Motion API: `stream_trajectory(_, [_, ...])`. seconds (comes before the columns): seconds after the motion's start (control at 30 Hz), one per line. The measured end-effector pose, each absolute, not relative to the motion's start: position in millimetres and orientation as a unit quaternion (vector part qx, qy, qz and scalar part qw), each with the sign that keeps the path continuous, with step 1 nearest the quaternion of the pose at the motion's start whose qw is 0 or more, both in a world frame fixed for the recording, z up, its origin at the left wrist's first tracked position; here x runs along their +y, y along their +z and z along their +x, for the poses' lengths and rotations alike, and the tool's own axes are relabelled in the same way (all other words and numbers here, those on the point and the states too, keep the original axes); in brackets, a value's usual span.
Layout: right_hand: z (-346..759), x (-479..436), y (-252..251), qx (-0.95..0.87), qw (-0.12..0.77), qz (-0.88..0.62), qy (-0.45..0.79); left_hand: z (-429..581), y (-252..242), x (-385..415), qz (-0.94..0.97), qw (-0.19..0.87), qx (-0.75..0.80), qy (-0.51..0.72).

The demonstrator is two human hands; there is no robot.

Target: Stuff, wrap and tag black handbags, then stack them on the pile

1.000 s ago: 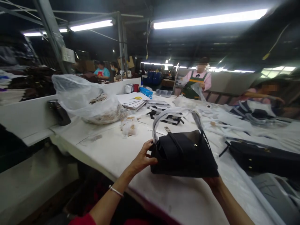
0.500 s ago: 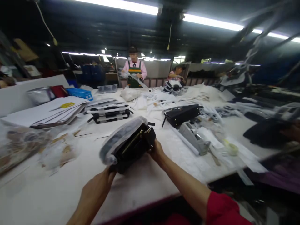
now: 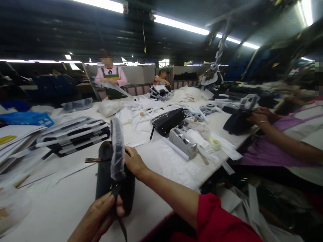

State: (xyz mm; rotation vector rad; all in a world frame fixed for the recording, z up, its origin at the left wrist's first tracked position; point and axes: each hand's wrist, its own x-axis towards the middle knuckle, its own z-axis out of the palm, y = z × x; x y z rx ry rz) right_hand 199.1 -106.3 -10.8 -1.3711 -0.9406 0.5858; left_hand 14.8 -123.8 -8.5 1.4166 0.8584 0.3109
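I hold a black handbag (image 3: 106, 178) upright on the white table (image 3: 55, 201), its narrow side toward me. Its handle (image 3: 116, 151), wrapped in clear plastic film, arches over the top. My left hand (image 3: 101, 215) grips the bag's near lower end, thumb pressed on a dark strap. My right hand (image 3: 133, 163) clasps the far side of the bag just below the handle.
A stack of black-and-white wrapped pieces (image 3: 73, 134) lies at the left. Another black bag (image 3: 168, 121), a grey tape dispenser (image 3: 183, 143) and a tape roll (image 3: 215, 144) lie beyond. A co-worker's hands (image 3: 259, 116) work at the right; a person in a green apron (image 3: 109, 75) stands at the far end.
My view swung to the right along the table. The bag turned from lying tilted to standing on end, with my left hand now at its near bottom.
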Motion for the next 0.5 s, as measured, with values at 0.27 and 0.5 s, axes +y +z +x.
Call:
stream_trajectory(0.27, [221.3,-128.2,-27.8,-0.44,0.606,-0.605,0.271,34.5,-38.8,-131.9,0.694,0.564,0.421,0.15])
stream_trajectory(0.5, [275.6,-233.7,-34.4,-0.382,0.671,-0.625,0.117,28.4,-43.1,-153.5,0.611,0.623,0.432,0.226])
